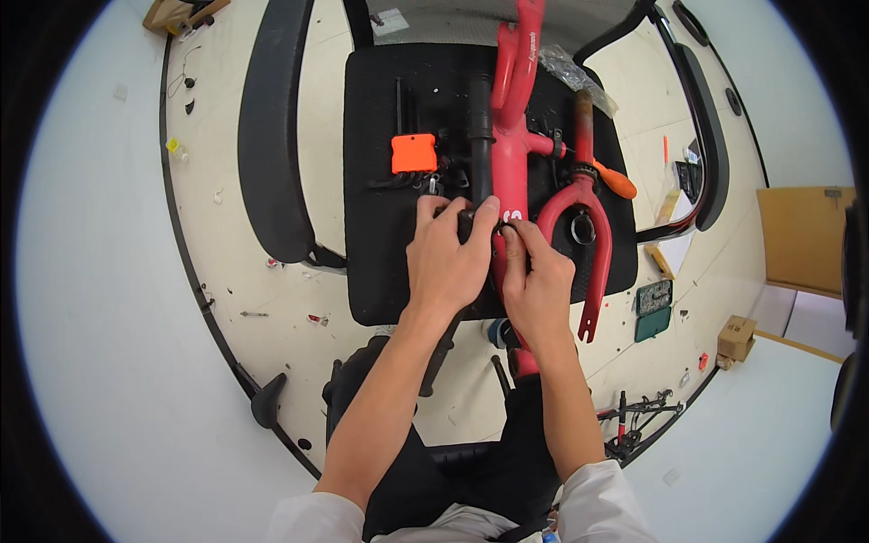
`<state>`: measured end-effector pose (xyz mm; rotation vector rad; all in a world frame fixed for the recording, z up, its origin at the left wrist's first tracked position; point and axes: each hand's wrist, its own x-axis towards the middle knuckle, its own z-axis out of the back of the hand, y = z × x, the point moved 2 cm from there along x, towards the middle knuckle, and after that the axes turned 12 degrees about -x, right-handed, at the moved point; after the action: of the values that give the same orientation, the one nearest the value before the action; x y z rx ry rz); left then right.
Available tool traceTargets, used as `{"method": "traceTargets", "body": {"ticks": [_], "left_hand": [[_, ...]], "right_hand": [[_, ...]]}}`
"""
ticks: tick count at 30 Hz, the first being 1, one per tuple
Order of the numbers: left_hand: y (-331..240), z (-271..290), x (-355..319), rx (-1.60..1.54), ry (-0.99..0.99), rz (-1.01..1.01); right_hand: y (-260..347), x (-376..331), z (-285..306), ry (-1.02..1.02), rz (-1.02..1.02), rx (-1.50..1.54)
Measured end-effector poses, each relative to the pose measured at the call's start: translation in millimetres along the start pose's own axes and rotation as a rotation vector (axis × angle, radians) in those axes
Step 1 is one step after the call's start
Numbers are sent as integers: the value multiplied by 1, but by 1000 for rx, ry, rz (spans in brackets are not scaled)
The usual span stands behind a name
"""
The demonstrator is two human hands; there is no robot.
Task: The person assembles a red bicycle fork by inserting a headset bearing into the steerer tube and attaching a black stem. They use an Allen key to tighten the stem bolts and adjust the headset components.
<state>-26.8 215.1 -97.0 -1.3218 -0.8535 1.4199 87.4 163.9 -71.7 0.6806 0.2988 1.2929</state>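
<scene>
A red bicycle frame [512,172] lies lengthwise over a black chair seat [371,262]. Alongside its left side runs a black tube [481,109] with a collar partway down. My left hand [448,262] is closed around a black part of this tube, the fingertips at its upper side. Close by, my right hand [540,281] pinches thumb against forefinger at the frame's edge by the tube; whatever small thing is between them is hidden. A red bicycle fork [579,195] rests on the seat to the right of that hand.
An orange tool holder [414,153] with hex keys sits left of the tube. An orange-handled tool [615,179] and a clear plastic bag [579,77] lie at the seat's right. Armrests [282,127] flank the seat. A green case [654,310] and bike parts [638,421] are on the floor.
</scene>
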Motion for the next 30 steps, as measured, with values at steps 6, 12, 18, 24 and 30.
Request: {"method": "traceTargets", "body": {"ticks": [6,12,18,24,30], "left_hand": [[-4,8,-5,-5,50,9],[-1,13,-2,-65,124,36],[3,18,3,-109,233,29],[3,23,6,-261,210,14],[1,25,5,-284,167,52]], "right_hand": [[-5,-2,6,-58,312,-147],[-16,21,26,98,692,-366],[-3,51,51,209,1046,-520],[5,82,55,398,1051,-473],[-15,88,84,594,293,-59]]}}
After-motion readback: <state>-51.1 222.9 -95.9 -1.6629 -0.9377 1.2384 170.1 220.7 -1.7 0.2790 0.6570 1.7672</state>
